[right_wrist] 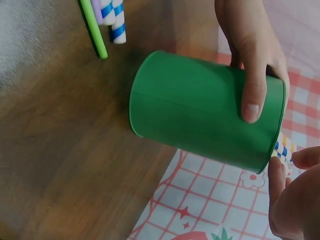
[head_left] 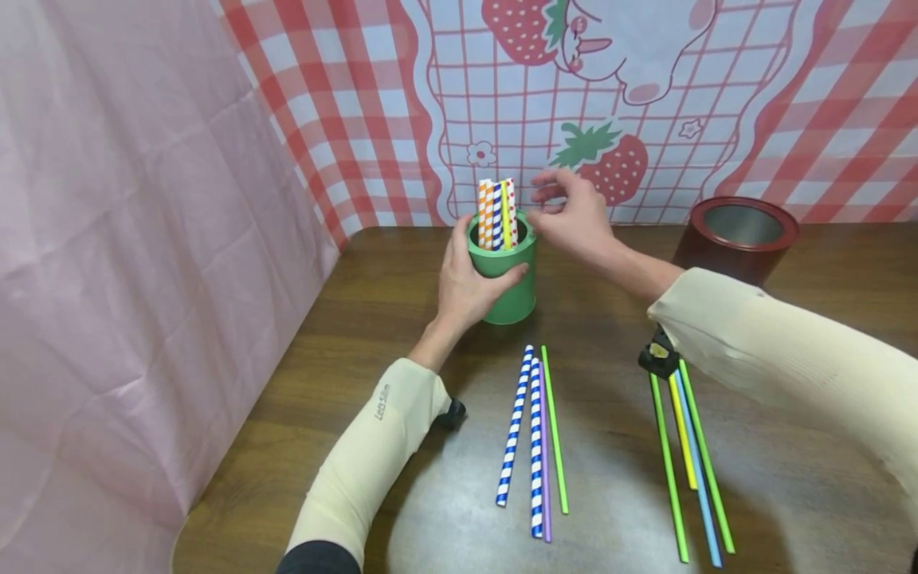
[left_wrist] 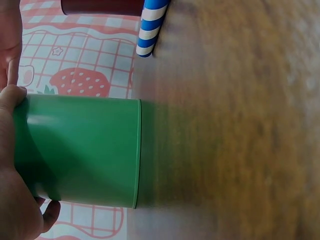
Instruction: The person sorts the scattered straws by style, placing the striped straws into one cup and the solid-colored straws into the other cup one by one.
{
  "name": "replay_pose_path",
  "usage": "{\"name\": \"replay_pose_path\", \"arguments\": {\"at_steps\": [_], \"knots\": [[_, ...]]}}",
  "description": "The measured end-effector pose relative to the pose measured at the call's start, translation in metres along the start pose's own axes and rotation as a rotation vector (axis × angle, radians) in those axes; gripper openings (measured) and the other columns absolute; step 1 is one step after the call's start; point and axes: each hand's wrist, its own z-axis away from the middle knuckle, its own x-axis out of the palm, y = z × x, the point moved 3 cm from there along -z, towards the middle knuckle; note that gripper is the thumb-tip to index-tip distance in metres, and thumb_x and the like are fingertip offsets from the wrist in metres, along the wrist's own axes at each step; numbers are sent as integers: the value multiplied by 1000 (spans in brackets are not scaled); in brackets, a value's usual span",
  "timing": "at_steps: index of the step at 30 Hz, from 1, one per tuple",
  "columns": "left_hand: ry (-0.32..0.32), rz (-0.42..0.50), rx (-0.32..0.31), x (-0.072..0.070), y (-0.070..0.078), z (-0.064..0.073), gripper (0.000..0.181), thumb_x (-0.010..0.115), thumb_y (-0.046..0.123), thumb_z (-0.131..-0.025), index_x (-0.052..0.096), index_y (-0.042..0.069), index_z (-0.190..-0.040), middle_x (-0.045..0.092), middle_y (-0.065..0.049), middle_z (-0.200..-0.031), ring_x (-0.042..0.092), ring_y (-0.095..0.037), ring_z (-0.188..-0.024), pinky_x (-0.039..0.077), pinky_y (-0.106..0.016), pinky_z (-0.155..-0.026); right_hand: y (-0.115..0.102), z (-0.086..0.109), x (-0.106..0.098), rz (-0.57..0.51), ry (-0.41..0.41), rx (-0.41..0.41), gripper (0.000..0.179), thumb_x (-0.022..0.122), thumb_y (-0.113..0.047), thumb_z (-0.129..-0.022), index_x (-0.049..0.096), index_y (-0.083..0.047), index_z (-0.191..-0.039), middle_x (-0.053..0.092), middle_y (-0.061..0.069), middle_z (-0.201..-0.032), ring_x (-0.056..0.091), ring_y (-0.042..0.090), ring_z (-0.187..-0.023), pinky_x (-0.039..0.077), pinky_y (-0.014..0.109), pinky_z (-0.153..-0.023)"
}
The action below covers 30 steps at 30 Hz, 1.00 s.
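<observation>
A person's left hand (head_left: 466, 279) reaches forward over a brown wooden desk (head_left: 323, 359), its grip wrapped round an upright green can (head_left: 511, 291), thumb along the near side. The right hand (head_left: 574, 215) comes in from the right beside the can's rim, wrist bent and fingers slightly crooked; its grip looks loose, thumb and fingertips parted. Only the head view looks into the can's mouth, where paper straws (head_left: 495, 215) stand: orange-striped, navy-striped, yellow and red-dotted. It alone shows a bunch of green, yellow and light blue straws (head_left: 699, 478) lying below the right forearm, and the whole dark red can (head_left: 727, 259) at the back right. Nearer the person lie two blue-and-white striped straws (head_left: 515, 426), a purple straw (head_left: 547, 470) and a green straw (head_left: 555, 430). The left wrist view shows the green can's base on the desk; the right wrist view shows the left thumb pressed against its wall.
</observation>
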Motion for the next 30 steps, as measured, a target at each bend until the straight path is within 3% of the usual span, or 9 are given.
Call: {"name": "replay_pose_path", "arguments": {"at_steps": [9, 16, 20, 26, 30], "knots": [[3, 0, -4, 1, 1, -1, 99, 78, 51, -72, 22, 22, -148, 45, -3, -135, 49, -14, -117, 46, -35, -96, 3, 30, -2, -83, -107, 42, 45, 64, -4, -85, 52, 0, -129, 61, 18, -118, 65, 31, -100, 57, 25, -74], [9, 6, 7, 0, 2, -1, 101, 80, 50, -71, 23, 20, -148, 47, -5, -134, 50, -16, -117, 46, -36, -96, 13, 59, 2, -132, -225, 127, 44, 63, -1, -86, 50, 3, -128, 59, 21, -119, 65, 30, -97, 57, 32, -77], [7, 14, -3, 0, 2, -1, 100, 79, 52, -70, 23, 23, -148, 47, -4, -133, 50, -16, -116, 46, -36, -95, 22, 78, 12, -91, -333, 182, 47, 65, -3, -85, 49, 5, -129, 59, 24, -119, 66, 31, -94, 58, 35, -76], [-6, 19, -23, -1, 1, 1, 99, 78, 54, -71, 22, 26, -148, 46, -3, -135, 50, -15, -117, 47, -36, -94, 37, 99, 31, 20, -570, 289, 55, 71, -14, -84, 47, 5, -129, 59, 23, -114, 67, 25, -80, 58, 34, -68], [-8, 16, -19, 0, 2, 2, 99, 77, 54, -72, 22, 24, -148, 45, -3, -135, 49, -15, -117, 47, -35, -94, 42, 106, 39, 49, -638, 312, 54, 73, -13, -81, 49, 7, -125, 60, 19, -106, 66, 20, -70, 58, 33, -62]]}}
